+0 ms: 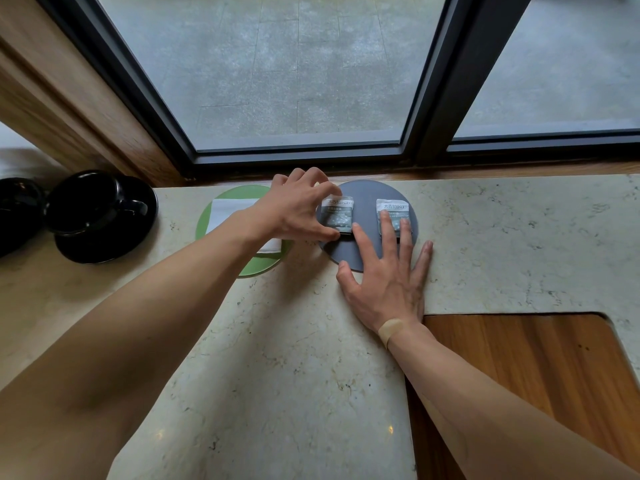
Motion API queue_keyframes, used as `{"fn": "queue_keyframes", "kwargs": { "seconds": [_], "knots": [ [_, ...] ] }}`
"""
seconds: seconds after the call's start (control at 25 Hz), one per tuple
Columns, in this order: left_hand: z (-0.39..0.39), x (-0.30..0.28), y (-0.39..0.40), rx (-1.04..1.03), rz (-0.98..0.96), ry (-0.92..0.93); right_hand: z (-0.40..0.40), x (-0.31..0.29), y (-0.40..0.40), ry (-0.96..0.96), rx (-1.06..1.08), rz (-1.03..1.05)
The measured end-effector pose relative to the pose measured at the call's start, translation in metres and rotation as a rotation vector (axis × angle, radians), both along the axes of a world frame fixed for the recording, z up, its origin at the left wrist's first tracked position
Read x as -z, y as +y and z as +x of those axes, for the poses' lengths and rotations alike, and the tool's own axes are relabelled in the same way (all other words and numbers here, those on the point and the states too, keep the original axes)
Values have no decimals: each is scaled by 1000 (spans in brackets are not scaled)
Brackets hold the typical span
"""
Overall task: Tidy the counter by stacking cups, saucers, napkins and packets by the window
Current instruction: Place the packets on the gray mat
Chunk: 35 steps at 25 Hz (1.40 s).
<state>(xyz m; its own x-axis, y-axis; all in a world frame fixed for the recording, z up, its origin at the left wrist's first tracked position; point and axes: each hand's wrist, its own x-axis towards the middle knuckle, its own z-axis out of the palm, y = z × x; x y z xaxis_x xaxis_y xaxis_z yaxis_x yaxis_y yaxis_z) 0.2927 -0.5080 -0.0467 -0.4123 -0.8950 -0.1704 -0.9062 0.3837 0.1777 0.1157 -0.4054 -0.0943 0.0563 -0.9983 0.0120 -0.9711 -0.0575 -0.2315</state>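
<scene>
A round grey coaster (pixel 367 199) lies on the marble counter (pixel 519 237) close to the window. Two small sugar packets rest on it. My left hand (pixel 298 209) pinches the left packet (pixel 337 214) between thumb and fingers. My right hand (pixel 388 282) lies flat with spread, straight fingers, its middle fingers pressing the right packet (pixel 394 211). To the left, a round green coaster (pixel 242 195) carries a folded white napkin (pixel 225 211), partly hidden under my left forearm. A black cup (pixel 86 202) sits on a black saucer (pixel 114 247) at the far left.
Another black cup (pixel 17 216) shows at the left edge. A dark window frame (pixel 450 98) and wooden sill run behind the counter. A wooden inset (pixel 536 375) sits lower right, beside the marble.
</scene>
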Motion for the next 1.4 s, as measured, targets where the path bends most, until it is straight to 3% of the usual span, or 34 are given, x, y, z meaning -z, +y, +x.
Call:
{"fn": "queue_keyframes", "kwargs": {
  "seconds": [1.4],
  "knots": [
    [4, 6, 0, -33, -40, 5, 0, 1, 0, -7, -6, 13]
  ]
}}
